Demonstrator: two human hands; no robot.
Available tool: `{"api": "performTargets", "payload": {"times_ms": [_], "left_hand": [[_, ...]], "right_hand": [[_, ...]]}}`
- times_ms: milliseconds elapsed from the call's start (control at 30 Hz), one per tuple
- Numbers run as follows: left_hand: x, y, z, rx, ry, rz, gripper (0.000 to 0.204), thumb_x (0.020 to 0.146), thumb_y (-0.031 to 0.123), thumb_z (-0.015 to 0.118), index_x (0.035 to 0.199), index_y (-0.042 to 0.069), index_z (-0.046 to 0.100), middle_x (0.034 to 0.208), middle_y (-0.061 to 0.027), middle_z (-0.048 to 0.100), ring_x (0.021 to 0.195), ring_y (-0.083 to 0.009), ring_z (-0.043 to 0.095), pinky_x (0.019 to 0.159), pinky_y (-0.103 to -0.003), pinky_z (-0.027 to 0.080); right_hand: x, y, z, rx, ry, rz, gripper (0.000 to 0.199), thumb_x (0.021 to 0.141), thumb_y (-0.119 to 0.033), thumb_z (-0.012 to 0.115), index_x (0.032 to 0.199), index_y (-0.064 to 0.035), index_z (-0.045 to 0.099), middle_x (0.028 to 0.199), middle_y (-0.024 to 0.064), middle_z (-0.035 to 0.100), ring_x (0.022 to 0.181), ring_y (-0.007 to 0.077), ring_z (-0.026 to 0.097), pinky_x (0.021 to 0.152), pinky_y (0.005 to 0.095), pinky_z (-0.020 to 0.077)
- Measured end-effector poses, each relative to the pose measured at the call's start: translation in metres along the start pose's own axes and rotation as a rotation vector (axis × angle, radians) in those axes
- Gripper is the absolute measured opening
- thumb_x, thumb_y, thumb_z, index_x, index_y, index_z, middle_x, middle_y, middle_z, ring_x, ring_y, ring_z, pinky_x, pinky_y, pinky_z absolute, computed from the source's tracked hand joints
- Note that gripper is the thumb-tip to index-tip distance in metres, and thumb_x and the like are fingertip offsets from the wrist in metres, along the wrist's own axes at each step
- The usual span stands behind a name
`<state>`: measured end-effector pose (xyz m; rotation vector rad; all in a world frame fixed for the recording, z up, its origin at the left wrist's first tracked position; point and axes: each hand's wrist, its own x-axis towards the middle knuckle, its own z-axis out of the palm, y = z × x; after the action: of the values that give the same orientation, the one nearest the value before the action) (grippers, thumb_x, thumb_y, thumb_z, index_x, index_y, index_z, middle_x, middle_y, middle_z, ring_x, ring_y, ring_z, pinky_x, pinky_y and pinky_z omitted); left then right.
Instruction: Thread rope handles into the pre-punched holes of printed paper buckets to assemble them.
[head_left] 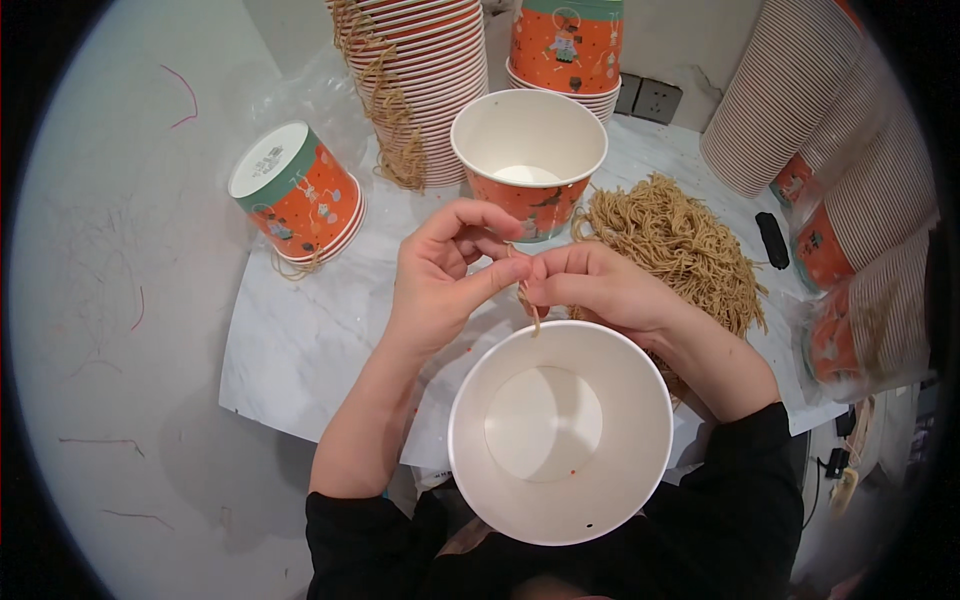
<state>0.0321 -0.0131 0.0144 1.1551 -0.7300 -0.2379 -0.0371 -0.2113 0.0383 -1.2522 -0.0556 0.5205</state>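
My left hand (440,270) and my right hand (605,290) meet in front of me, thumbs and fingers pinched on a thin tan cord (534,316). One end of the cord hangs down to the far rim of a large white paper bucket (630,410). That bucket is tilted, its mouth facing up at me, close to my body. Near its lower rim shows a small dark spot. Beyond my hands stands an upright orange paper bucket (528,205) with a white inside. By my right forearm lies a heap of tan cords (680,245).
At the left, upside-down orange and green buckets (300,200) rest on the marbled tabletop (290,350). Tall stacks of buckets (440,100) rise behind, one draped with cords, and more stacks (785,95) fill the right side. A black object (771,240) lies beside the heap.
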Motion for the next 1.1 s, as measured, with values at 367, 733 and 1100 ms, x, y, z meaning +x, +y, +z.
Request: {"api": "performTargets", "payload": {"times_ms": [367,733,1100], "left_hand": [[0.002,0.001,0.001,0.026,0.175,0.052,0.029,0.08,-0.012,0.078,0.094,0.004,0.057,0.087,-0.001,0.06,0.082,-0.0086,0.063,0.076,-0.023,0.056],[-0.002,0.008,-0.007,-0.205,-0.22,-0.026,0.024,0.078,-0.009,0.079,0.089,0.003,0.061,0.092,-0.0028,0.06,0.087,-0.0102,0.062,0.078,-0.026,0.055],[0.003,0.003,-0.007,0.136,-0.189,-0.107,0.021,0.076,-0.011,0.077,0.081,0.004,0.063,0.088,-0.0024,0.059,0.08,-0.0111,0.063,0.076,-0.026,0.053]], "right_hand": [[0.002,0.003,-0.011,0.1,-0.103,0.125,0.015,0.092,-0.014,0.07,0.1,-0.001,0.072,0.092,0.0025,0.072,0.08,0.0077,0.068,0.07,0.0222,0.0544],[-0.007,-0.014,0.011,0.392,0.184,-0.104,0.044,0.108,-0.038,0.046,0.124,0.001,0.058,0.116,0.0113,0.067,0.118,0.0247,0.06,0.104,0.0393,0.048],[-0.072,-0.07,-0.038,0.469,0.144,-0.843,0.015,0.104,-0.017,0.047,0.096,-0.0057,0.053,0.089,0.003,0.054,0.082,0.0164,0.052,0.106,0.0412,0.0452]]}}
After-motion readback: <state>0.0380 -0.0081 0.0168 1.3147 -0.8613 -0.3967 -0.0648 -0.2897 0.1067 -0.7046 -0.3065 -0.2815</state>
